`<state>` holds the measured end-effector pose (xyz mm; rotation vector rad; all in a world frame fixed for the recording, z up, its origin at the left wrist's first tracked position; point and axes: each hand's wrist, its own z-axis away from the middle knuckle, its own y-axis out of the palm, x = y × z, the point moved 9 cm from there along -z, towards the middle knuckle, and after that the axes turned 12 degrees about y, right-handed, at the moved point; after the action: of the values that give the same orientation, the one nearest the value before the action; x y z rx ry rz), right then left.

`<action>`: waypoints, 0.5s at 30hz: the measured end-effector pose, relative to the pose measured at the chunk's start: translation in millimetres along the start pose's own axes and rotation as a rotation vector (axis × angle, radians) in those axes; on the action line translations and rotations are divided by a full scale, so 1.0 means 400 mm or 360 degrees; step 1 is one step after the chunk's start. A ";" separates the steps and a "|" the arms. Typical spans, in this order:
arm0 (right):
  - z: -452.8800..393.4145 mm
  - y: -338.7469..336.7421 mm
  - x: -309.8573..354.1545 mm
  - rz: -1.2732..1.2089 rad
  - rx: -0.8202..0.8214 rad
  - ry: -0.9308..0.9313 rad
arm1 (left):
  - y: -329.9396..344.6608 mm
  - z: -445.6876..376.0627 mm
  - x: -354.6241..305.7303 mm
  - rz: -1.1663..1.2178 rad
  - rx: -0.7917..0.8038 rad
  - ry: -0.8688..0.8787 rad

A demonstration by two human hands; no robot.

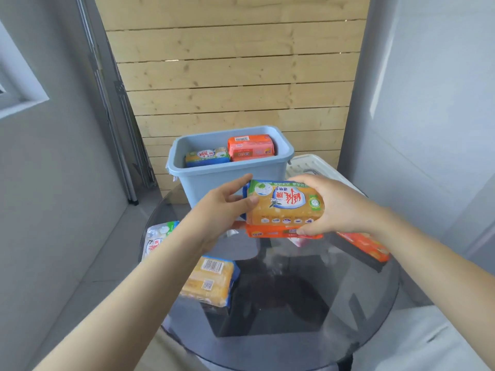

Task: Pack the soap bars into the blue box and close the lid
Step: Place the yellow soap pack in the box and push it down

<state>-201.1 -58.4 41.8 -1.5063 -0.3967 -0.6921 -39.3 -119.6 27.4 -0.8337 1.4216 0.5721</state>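
Both the left hand (227, 202) and right hand (330, 207) grip a yellow soap bar (285, 203), long axis running hand to hand, before the open blue box (230, 172).

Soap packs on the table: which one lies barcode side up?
The yellow pack nearest the person, beside the left forearm. Its white barcode label faces up; the white pack at the left edge and the orange pack on the right show none.
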 end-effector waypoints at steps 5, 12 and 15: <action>-0.127 -0.078 0.103 0.0037 -0.0083 -0.0104 | -0.111 -0.111 -0.106 -0.0023 -0.0067 0.0177; -0.354 -0.110 0.210 0.0128 -0.0056 -0.0148 | -0.269 -0.273 -0.154 -0.0139 -0.0157 0.0121; -0.441 -0.075 0.233 0.0149 0.0120 -0.0148 | -0.317 -0.321 -0.126 -0.0180 -0.0118 0.0016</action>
<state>-181.1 -245.5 114.9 -1.4794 -0.4151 -0.5294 -24.8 -290.5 103.1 -0.9710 1.3598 0.5376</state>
